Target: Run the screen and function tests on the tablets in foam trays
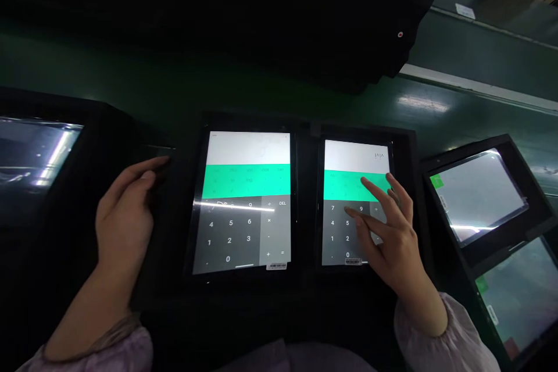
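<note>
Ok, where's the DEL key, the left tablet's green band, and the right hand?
DEL key (282, 203): head view, its letters.
Left tablet's green band (246, 181): head view, its middle.
Right hand (387, 232): head view, its back.

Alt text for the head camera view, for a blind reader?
The right hand spreads over a calculator tablet, and the left hand sits beside a second tablet. Both lie in a black holder; more tablets lie to the right.

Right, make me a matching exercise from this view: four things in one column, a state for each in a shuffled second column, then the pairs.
1. Bare right hand
2. Bare left hand
3. Black-framed middle tablet
4. Grey-screened far-right tablet

A. Small green patch at its screen's corner
B. Fingers spread over a calculator keypad
C. Green band above a grey keypad, no hand on it
D. Beside a tablet, off its screen

Pairs: 1-B; 2-D; 3-C; 4-A
</note>
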Tool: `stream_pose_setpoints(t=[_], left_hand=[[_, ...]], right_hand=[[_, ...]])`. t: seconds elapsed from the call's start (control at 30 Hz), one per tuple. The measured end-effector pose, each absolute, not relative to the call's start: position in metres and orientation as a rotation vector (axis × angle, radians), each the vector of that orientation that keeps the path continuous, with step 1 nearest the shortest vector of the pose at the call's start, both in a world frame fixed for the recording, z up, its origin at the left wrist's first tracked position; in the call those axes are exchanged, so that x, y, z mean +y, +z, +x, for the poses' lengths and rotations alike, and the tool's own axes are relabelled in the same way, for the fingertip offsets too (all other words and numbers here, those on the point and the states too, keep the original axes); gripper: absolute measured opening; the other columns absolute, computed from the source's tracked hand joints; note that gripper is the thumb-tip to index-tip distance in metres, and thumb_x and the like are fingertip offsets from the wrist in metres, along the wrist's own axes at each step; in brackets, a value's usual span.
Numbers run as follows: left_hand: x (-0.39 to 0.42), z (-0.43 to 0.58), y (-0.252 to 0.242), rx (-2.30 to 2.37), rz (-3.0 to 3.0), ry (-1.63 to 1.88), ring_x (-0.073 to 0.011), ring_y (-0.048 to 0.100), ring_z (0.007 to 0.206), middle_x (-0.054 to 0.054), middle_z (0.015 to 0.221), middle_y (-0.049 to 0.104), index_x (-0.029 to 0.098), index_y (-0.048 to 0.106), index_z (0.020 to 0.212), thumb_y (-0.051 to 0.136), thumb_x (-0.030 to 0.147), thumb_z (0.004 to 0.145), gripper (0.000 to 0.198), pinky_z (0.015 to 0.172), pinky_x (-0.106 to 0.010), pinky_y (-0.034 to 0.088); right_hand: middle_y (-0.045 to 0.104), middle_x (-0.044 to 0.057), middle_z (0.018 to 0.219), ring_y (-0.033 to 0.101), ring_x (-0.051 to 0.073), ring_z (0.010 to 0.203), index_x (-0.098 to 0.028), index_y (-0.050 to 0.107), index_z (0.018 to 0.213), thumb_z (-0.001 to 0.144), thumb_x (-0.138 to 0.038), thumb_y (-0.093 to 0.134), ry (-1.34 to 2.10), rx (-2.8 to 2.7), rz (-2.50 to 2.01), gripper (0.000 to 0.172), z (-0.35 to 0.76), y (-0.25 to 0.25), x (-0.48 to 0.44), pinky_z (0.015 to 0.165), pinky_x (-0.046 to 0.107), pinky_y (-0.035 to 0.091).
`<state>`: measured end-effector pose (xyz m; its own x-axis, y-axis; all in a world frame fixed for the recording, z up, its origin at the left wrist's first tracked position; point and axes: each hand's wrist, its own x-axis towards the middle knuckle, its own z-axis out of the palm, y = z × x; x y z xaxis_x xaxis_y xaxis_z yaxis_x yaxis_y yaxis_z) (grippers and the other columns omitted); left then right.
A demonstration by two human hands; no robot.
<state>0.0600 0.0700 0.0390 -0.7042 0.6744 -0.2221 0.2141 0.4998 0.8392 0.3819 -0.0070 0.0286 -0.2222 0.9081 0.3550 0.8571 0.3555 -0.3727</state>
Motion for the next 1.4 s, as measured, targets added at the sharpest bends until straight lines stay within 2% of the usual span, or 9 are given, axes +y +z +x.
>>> stream_pose_setpoints(t=[0.17,0.23,0.4,0.67,0.8,0.93,1.13,1.3,1.4], left_hand=[[0.072,0.062,0.041,2.197,0.688,1.141,-0.0276,0.069,0.118,-0.002,0.102,0.077,0.022,0.075,0.092,0.062,0.03,0.073,0.024,0.117,-0.042,0.05],[0.072,0.063,0.042,2.229,0.689,1.12,-0.0274,0.068,0.119,-0.002,0.104,0.076,0.023,0.075,0.091,0.062,0.031,0.073,0.023,0.117,-0.042,0.05],[0.072,0.062,0.04,2.247,0.679,1.112,-0.0286,0.068,0.115,-0.001,0.094,0.074,0.024,0.076,0.09,0.063,0.031,0.073,0.023,0.118,-0.046,0.049],[0.076,0.074,0.053,2.285,0.619,1.086,-0.0242,0.066,0.111,0.0,0.09,0.068,0.024,0.07,0.08,0.06,0.026,0.072,0.012,0.117,-0.04,0.048],[0.072,0.063,0.043,2.253,0.699,1.077,-0.0266,0.066,0.112,0.0,0.096,0.073,0.025,0.077,0.09,0.062,0.03,0.073,0.023,0.118,-0.045,0.048],[0.07,0.053,0.032,2.263,0.735,1.091,-0.0286,0.068,0.118,-0.001,0.107,0.078,0.024,0.081,0.103,0.062,0.031,0.075,0.034,0.121,-0.049,0.045],[0.069,0.058,0.038,2.187,0.739,1.034,-0.0274,0.062,0.135,-0.001,0.137,0.075,0.022,0.076,0.129,0.063,0.031,0.085,0.047,0.123,-0.044,0.044],[0.062,0.039,0.018,1.915,0.823,1.061,-0.033,0.06,0.138,-0.003,0.136,0.074,0.022,0.071,0.132,0.065,0.043,0.088,0.05,0.127,-0.049,0.038],[0.056,0.03,0.005,1.789,0.83,1.07,-0.0349,0.057,0.141,-0.006,0.141,0.07,0.024,0.067,0.136,0.064,0.051,0.087,0.056,0.127,-0.051,0.038]], right_hand=[[0.051,0.004,0.164,0.024,0.046,0.163,-0.033,0.078,0.127,0.106,-0.025,0.058,0.151,-2.233,-1.53,0.031,0.382,0.027,-0.005,0.121,0.079,0.039],[0.053,0.003,0.163,0.026,0.046,0.162,-0.033,0.08,0.122,0.106,-0.024,0.057,0.115,-2.168,-1.558,0.03,0.389,0.027,-0.004,0.121,0.081,0.036],[0.061,0.005,0.155,0.037,0.045,0.157,-0.029,0.084,0.11,0.105,-0.023,0.058,-0.107,-1.781,-1.768,0.027,0.419,0.024,0.0,0.117,0.079,0.043],[0.054,0.007,0.161,0.027,0.047,0.161,-0.025,0.084,0.111,0.105,-0.025,0.057,-0.064,-1.849,-1.792,0.028,0.418,0.017,0.001,0.122,0.085,0.03],[0.051,0.006,0.165,0.019,0.046,0.164,-0.026,0.083,0.118,0.106,-0.024,0.056,-0.056,-1.981,-1.768,0.029,0.412,0.02,0.001,0.123,0.082,0.03],[0.06,0.009,0.157,0.026,0.046,0.162,-0.022,0.084,0.111,0.108,-0.028,0.054,-0.13,-1.861,-1.81,0.031,0.414,0.019,0.001,0.122,0.081,0.033],[0.05,0.006,0.166,0.017,0.046,0.165,-0.026,0.082,0.119,0.109,-0.03,0.052,-0.078,-1.968,-1.762,0.032,0.416,0.015,0.002,0.124,0.081,0.03],[0.061,0.01,0.155,0.032,0.044,0.16,-0.023,0.083,0.111,0.108,-0.027,0.054,-0.138,-1.855,-1.722,0.03,0.392,0.029,0.01,0.121,0.073,0.041],[0.061,0.007,0.155,0.034,0.042,0.16,-0.025,0.082,0.113,0.108,-0.026,0.054,-0.075,-1.919,-1.63,0.028,0.353,0.036,0.012,0.117,0.069,0.048]])
